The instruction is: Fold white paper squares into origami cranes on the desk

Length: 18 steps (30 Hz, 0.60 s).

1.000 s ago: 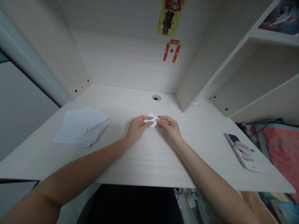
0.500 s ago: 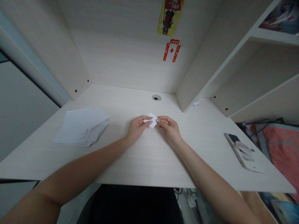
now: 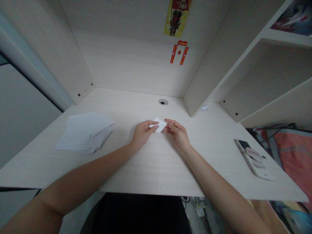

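Note:
My left hand (image 3: 143,132) pinches a small folded piece of white paper (image 3: 160,125) between thumb and fingers, above the middle of the desk. Close against the paper's right corner is my right hand (image 3: 178,132). Its index finger is stretched out and its thumb stands off the paper, while the lower fingers curl near the paper's edge. Whether those lower fingers touch the paper, I cannot tell.
A loose stack of white paper sheets (image 3: 85,131) lies on the desk (image 3: 146,169) to the left. A phone (image 3: 253,159) rests near the right edge. Behind my hands is a round cable hole (image 3: 163,102), and an upright panel (image 3: 207,65) stands at the back right.
My right thumb has come off the paper and the right fingers have spread, uncovering its right corner. The left hand keeps its pinch in nearly the same place.

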{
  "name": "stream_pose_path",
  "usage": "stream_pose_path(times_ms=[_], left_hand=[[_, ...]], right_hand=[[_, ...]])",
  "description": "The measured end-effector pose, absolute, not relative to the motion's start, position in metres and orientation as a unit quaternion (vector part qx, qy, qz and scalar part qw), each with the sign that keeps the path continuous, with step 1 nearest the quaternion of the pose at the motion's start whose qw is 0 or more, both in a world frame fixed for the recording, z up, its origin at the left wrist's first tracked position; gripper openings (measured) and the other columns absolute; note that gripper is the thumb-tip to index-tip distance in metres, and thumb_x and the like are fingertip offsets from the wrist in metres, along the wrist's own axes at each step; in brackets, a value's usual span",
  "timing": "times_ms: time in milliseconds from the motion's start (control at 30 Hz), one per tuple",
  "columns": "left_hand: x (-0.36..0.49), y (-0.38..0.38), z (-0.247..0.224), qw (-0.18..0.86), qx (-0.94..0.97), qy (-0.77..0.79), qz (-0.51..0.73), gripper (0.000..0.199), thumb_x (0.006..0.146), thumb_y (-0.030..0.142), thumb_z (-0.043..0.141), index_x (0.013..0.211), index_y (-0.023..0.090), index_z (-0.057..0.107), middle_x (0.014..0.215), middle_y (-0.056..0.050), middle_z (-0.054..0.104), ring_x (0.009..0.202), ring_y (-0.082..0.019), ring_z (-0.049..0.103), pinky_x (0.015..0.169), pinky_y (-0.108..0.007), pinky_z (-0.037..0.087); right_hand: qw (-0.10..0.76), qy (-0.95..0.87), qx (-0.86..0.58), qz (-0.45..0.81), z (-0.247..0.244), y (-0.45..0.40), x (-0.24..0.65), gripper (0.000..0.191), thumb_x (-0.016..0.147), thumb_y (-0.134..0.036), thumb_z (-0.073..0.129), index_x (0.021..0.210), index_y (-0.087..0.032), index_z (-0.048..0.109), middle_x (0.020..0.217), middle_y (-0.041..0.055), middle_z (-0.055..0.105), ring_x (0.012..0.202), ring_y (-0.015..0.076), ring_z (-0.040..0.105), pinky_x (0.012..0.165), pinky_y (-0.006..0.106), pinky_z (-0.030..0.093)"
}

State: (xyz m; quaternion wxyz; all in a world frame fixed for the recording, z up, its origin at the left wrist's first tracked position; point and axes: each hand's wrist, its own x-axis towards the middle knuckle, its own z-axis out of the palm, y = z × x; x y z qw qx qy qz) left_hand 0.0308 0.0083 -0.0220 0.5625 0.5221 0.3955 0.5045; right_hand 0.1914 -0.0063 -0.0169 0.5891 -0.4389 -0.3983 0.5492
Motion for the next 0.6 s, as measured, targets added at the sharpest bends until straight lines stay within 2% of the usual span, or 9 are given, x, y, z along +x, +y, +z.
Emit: stream_pose_path(times_ms=[167, 300, 367, 433, 500, 600], left_hand=[[0.0309, 0.0066, -0.0198, 0.55, 0.546, 0.389, 0.498, 0.028, 0.069, 0.033, 0.069, 0.09, 0.014, 0.067, 0.089, -0.007, 0.071, 0.078, -0.017, 0.065, 0.074, -0.029, 0.05], [0.0322, 0.0044, -0.0186, 0.55, 0.561, 0.374, 0.493, 0.031, 0.069, 0.032, 0.069, 0.094, 0.014, 0.064, 0.095, -0.009, 0.07, 0.082, -0.017, 0.066, 0.076, -0.028, 0.05], [0.0327, 0.0031, -0.0183, 0.56, 0.553, 0.37, 0.495, 0.044, 0.068, 0.03, 0.07, 0.108, 0.016, 0.057, 0.094, -0.008, 0.07, 0.082, -0.017, 0.066, 0.075, -0.028, 0.05], [0.033, 0.0017, -0.0179, 0.568, 0.541, 0.373, 0.496, 0.066, 0.067, 0.028, 0.071, 0.125, 0.02, 0.043, 0.089, -0.006, 0.07, 0.079, -0.017, 0.067, 0.072, -0.027, 0.051], [0.0333, 0.0007, -0.0172, 0.572, 0.54, 0.377, 0.488, 0.082, 0.065, 0.026, 0.073, 0.134, 0.022, 0.03, 0.083, -0.004, 0.069, 0.073, -0.016, 0.067, 0.067, -0.025, 0.051], [0.0334, 0.0001, -0.0165, 0.564, 0.554, 0.387, 0.473, 0.08, 0.064, 0.025, 0.073, 0.133, 0.02, 0.033, 0.078, -0.002, 0.067, 0.066, -0.013, 0.065, 0.061, -0.022, 0.049]], right_hand=[[0.58, -0.419, -0.46, 0.526, -0.0152, -0.0074, 0.189, 0.037, 0.061, -0.035, 0.075, 0.094, -0.021, 0.066, 0.067, -0.0013, 0.067, 0.063, 0.0131, 0.059, 0.064, 0.027, 0.046], [0.596, -0.423, -0.468, 0.497, -0.0167, -0.0071, 0.1874, 0.033, 0.059, -0.034, 0.077, 0.086, -0.019, 0.067, 0.056, -0.0044, 0.062, 0.054, 0.0104, 0.054, 0.061, 0.026, 0.044], [0.606, -0.426, -0.466, 0.484, -0.0163, -0.0075, 0.1871, 0.03, 0.059, -0.033, 0.077, 0.083, -0.02, 0.066, 0.055, -0.0045, 0.062, 0.053, 0.0099, 0.053, 0.06, 0.025, 0.043], [0.611, -0.433, -0.461, 0.476, -0.0152, -0.0082, 0.1866, 0.027, 0.059, -0.032, 0.077, 0.082, -0.02, 0.066, 0.056, -0.0041, 0.064, 0.053, 0.0099, 0.054, 0.06, 0.025, 0.042], [0.612, -0.443, -0.454, 0.472, -0.0144, -0.0092, 0.1859, 0.026, 0.06, -0.031, 0.076, 0.081, -0.02, 0.066, 0.057, -0.0039, 0.064, 0.053, 0.0098, 0.054, 0.06, 0.025, 0.041], [0.603, -0.463, -0.448, 0.47, -0.0145, -0.0106, 0.1845, 0.025, 0.062, -0.032, 0.076, 0.081, -0.02, 0.066, 0.058, -0.003, 0.066, 0.053, 0.0106, 0.055, 0.06, 0.025, 0.042]])
